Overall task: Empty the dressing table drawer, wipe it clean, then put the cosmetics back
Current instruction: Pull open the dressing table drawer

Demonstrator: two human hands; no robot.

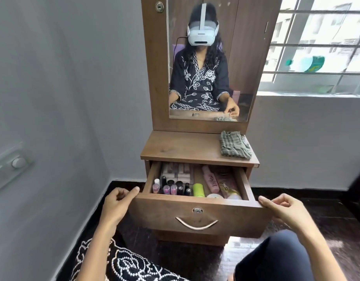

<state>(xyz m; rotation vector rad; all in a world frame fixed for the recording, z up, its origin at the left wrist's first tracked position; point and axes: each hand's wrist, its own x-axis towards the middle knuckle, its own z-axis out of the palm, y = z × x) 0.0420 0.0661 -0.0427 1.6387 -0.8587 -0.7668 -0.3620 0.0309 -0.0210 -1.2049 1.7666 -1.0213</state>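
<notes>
Grey-walled corner by a window, wooden dressing table [181, 148] w/ mirror; drawer [197, 214] pulled out, still full.

Left hand [116, 203] and right hand [280, 209] pinch the front's top corners, fingers curled on wood. Inside: small nail-polish bottles [171, 187], glass, prob. fragile & slick, so lift upright by caps; tubes [212, 180] light, grab mid-body. Cloth [235, 145] sits soft on tabletop.

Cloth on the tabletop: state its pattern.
Grey-green check, on the cloth; head view.
</notes>
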